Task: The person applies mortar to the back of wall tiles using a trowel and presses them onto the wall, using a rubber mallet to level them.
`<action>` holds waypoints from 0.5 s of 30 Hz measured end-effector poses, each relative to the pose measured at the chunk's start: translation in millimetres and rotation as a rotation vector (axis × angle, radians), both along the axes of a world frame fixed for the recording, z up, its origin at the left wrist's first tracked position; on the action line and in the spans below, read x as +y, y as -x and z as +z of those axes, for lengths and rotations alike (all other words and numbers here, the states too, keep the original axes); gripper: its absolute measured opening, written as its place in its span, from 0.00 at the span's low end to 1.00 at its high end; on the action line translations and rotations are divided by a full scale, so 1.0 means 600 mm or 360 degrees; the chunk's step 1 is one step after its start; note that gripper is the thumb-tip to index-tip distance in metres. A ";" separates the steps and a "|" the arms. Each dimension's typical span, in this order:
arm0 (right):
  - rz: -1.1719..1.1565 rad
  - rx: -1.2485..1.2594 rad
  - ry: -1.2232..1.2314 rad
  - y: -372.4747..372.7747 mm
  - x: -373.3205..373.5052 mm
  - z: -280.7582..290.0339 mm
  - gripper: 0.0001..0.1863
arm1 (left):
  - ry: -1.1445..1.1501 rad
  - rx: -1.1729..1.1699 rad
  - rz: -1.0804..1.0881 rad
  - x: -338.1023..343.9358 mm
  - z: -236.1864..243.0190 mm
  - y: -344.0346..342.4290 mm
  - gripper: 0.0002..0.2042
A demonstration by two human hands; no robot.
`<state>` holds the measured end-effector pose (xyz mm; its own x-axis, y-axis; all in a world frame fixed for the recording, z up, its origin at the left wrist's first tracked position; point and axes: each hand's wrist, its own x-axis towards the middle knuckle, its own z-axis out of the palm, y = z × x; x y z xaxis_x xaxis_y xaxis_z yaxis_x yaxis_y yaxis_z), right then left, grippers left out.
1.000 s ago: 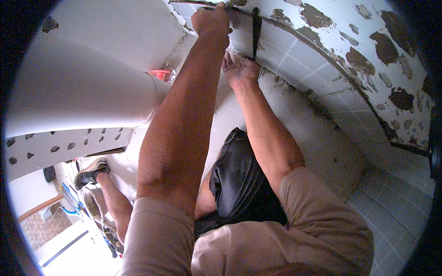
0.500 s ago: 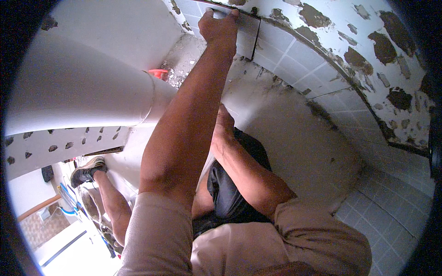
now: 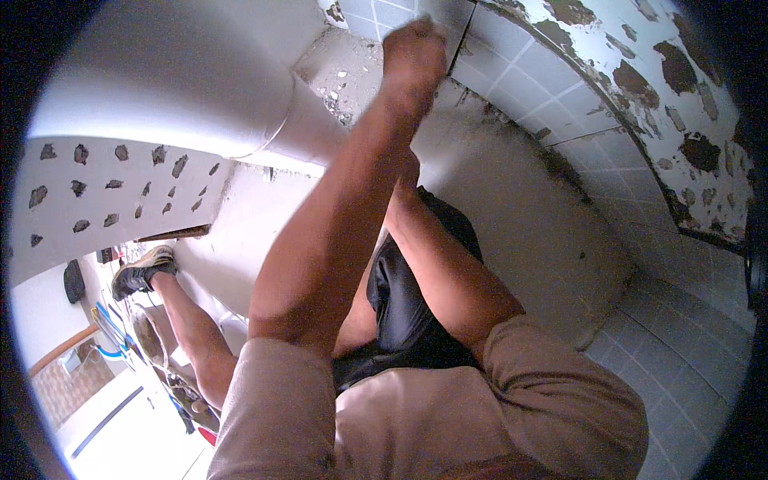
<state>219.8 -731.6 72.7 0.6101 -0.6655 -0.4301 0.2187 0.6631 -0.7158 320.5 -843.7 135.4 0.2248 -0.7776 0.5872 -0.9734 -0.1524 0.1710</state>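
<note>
Many grey tiles (image 3: 552, 100) are up, upper right; we guess the patchy wall (image 3: 640, 88) isn't done. Our left hand (image 3: 414, 58) is by them, top middle; our right hand (image 3: 406, 173), apart, is half hidden. We can't tell their grip.

From the head, we look down, close over beige fabric sleeves (image 3: 280, 392), toward a pale-grey square-tiled wall (image 3: 552, 68).

Grey gridded tiles (image 3: 552, 82), black shorts (image 3: 418, 300), beige shirt (image 3: 416, 420)
</note>
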 end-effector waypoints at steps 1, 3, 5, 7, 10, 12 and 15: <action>0.0006 0.0184 0.0328 0.016 -0.013 0.003 0.16 | 0.0029 0.0813 -0.0077 0.033 0.030 0.056 0.12; 0.0058 0.0336 0.0634 0.024 -0.011 0.015 0.19 | 0.0094 0.1554 -0.0059 0.144 0.086 0.122 0.13; -0.0253 0.0123 -0.0207 0.012 -0.013 0.016 0.18 | 0.0038 0.1597 0.0024 0.269 0.098 0.159 0.08; -0.0387 0.0207 -0.0509 0.004 -0.031 0.016 0.13 | 0.0239 0.1407 0.0003 0.374 0.073 0.183 0.05; -0.0492 0.0184 -0.0573 0.003 -0.028 0.025 0.12 | 0.0094 0.1891 0.0415 0.512 0.041 0.239 0.04; -0.0508 0.0205 -0.0539 0.005 -0.030 0.035 0.12 | -0.0078 0.2151 0.0605 0.580 0.022 0.270 0.07; -0.0509 0.0129 -0.0518 0.004 -0.022 0.035 0.12 | -0.0201 0.2298 0.0648 0.624 0.008 0.305 0.07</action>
<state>217.5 -744.6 93.8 0.3520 -0.6372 -0.6857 0.4009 0.7646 -0.5047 137.3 -469.5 140.0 0.7422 -0.5484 -0.3853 0.1268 -0.4496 0.8842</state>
